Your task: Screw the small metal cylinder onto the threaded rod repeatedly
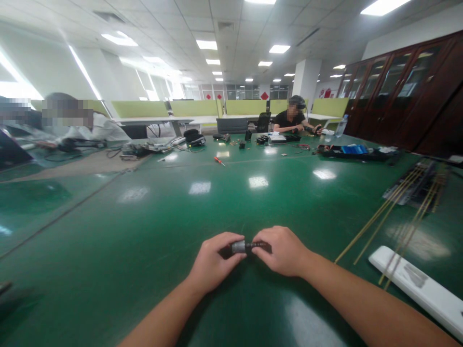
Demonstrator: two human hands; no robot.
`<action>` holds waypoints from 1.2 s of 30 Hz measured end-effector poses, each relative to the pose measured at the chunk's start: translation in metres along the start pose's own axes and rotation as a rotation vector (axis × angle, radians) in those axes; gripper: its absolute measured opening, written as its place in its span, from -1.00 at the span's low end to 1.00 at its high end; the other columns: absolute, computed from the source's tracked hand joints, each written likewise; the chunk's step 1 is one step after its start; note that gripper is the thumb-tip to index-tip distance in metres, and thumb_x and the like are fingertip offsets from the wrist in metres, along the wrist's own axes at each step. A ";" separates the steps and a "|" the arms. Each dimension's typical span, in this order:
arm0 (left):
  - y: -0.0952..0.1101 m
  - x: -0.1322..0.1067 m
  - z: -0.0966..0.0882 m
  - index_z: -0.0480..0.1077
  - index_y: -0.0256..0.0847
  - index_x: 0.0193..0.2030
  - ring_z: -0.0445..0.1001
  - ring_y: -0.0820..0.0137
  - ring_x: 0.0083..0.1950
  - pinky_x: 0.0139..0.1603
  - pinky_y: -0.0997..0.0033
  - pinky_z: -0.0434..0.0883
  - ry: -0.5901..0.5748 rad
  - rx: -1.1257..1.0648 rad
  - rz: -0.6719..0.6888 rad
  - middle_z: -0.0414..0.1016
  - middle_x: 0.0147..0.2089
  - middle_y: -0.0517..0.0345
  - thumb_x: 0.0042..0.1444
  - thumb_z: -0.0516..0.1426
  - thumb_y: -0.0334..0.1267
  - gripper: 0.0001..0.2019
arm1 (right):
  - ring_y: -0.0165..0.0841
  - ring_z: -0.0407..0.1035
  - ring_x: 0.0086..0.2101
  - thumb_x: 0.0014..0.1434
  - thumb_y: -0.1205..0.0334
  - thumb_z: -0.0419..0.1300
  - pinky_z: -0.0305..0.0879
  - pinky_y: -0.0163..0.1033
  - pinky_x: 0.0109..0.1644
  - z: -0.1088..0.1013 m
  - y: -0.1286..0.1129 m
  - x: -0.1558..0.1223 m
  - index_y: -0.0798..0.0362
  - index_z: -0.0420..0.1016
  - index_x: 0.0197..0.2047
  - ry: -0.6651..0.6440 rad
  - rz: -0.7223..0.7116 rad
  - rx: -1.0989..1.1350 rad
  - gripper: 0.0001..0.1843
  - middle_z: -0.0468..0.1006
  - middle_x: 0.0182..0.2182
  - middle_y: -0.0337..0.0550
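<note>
Close in front of me, a small grey metal cylinder point(239, 247) lies level between my two hands, and a thin dark shaft point(250, 246) runs from it to the right. My left hand point(214, 258) pinches the cylinder between thumb and fingers. On the other side, my right hand point(281, 249) grips the dark rod-like end of the same piece. The fingers cover both ends, so its exact kind cannot be made out. Both hands are just over the green tabletop point(173, 212).
To my right are thin yellowish rods point(379, 212) and a long white case point(415, 279). A red screwdriver point(219, 161) lies farther off. Along the far side are tools, cables, a black tray point(347, 153) and a bottle point(341, 126). Several people sit around the table.
</note>
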State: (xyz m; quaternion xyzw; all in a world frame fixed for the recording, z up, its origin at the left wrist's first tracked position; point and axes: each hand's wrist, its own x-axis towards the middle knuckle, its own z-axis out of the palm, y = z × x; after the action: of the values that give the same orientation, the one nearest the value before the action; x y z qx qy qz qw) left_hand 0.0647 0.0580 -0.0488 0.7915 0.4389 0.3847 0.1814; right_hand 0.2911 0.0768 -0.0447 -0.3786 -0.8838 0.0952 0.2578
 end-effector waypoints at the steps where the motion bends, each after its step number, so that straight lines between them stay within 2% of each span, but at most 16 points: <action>1: 0.000 0.000 0.000 0.53 -0.14 -0.10 0.57 0.31 -0.15 -0.07 0.34 0.48 -0.001 0.002 -0.003 0.61 -0.16 0.10 0.06 0.30 -0.27 -0.77 | -0.31 0.45 -0.33 0.23 0.14 0.20 0.21 -0.22 -0.21 0.000 0.000 0.000 0.01 0.55 -0.18 0.000 0.002 0.000 -0.83 0.62 -0.32 -0.19; 24: -0.002 0.000 0.000 0.53 -0.12 -0.10 0.58 0.31 -0.15 -0.07 0.35 0.49 0.011 0.022 0.006 0.62 -0.16 0.13 0.05 0.30 -0.27 -0.76 | -0.31 0.44 -0.35 0.23 0.14 0.20 0.21 -0.22 -0.22 -0.002 0.000 0.000 0.00 0.55 -0.20 0.005 0.005 -0.007 -0.84 0.62 -0.34 -0.20; 30: -0.001 0.000 -0.001 0.53 -0.14 -0.09 0.58 0.28 -0.15 -0.05 0.30 0.50 0.005 0.028 0.001 0.61 -0.15 0.07 0.07 0.30 -0.25 -0.76 | -0.32 0.45 -0.34 0.23 0.14 0.20 0.21 -0.23 -0.23 -0.002 0.001 0.001 0.01 0.55 -0.19 0.001 0.005 -0.008 -0.83 0.62 -0.33 -0.19; 36: -0.003 0.000 -0.001 0.53 -0.11 -0.09 0.57 0.30 -0.14 -0.04 0.32 0.49 0.010 0.016 -0.006 0.61 -0.14 0.12 0.05 0.31 -0.26 -0.75 | -0.32 0.44 -0.36 0.23 0.14 0.20 0.22 -0.22 -0.22 -0.003 0.000 0.001 0.01 0.55 -0.19 0.004 0.008 -0.009 -0.83 0.62 -0.33 -0.19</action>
State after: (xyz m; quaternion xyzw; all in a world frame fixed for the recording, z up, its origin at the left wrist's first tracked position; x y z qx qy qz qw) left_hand 0.0622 0.0593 -0.0504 0.7897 0.4454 0.3844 0.1740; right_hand 0.2922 0.0772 -0.0418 -0.3838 -0.8820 0.0914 0.2577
